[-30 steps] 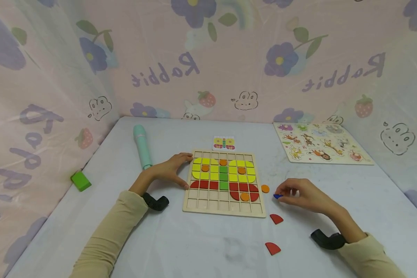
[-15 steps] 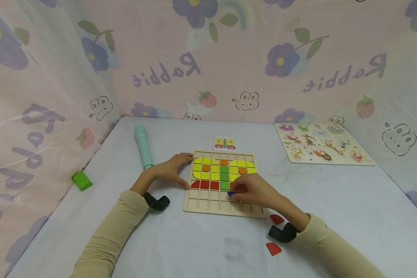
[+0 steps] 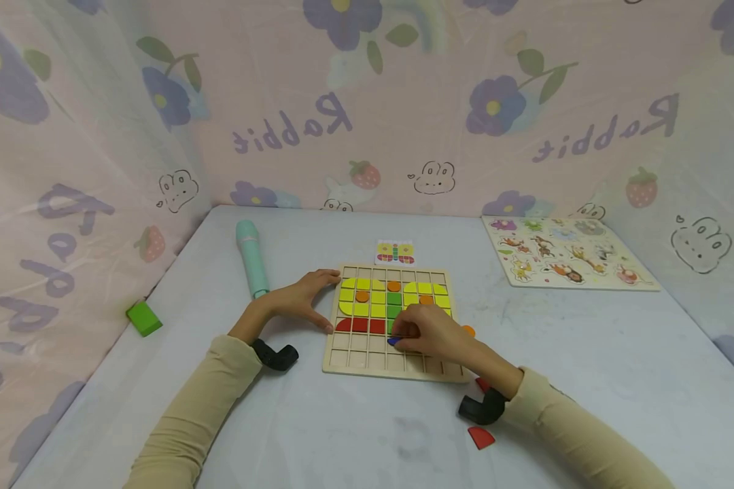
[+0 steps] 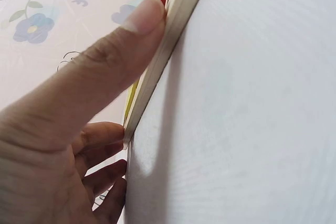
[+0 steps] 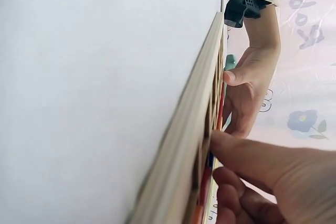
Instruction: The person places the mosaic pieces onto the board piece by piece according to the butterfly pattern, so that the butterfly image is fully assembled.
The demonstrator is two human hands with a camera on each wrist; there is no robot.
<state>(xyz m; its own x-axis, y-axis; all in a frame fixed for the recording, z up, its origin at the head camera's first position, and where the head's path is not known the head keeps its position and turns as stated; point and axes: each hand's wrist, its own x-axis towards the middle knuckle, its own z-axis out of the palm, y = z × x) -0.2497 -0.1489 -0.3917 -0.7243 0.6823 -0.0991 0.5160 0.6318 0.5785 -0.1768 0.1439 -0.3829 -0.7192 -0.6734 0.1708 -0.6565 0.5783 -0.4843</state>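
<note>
A wooden grid board (image 3: pixel 357 363) lies flat on the table, with yellow, green, red and orange pieces set in its cells. My left hand (image 3: pixel 296 300) rests against its left side, thumb at the lower part and fingers near the far corner; in the left wrist view the thumb (image 4: pixel 113 51) touches the rim. Over the board, my right hand (image 3: pixel 437 334) pinches a small blue piece (image 3: pixel 393 341) just below the green column. In the right wrist view the blue piece (image 5: pixel 211 159) shows low at the cells, partly hidden by the thumb. Whether it touches the board, I cannot tell.
A small picture card (image 3: pixel 395 252) lies behind the board. An orange disc (image 3: pixel 468 331) and red quarter-circle pieces (image 3: pixel 481 437) are at the right. A mint-green microphone-shaped object (image 3: pixel 252 258) and green block (image 3: pixel 143 318) lie left; an animal puzzle board (image 3: pixel 565 255) lies far right.
My right hand has carried the blue piece leftward from beside the board to over it, then slightly further left to below the green column. The left hand stays put.
</note>
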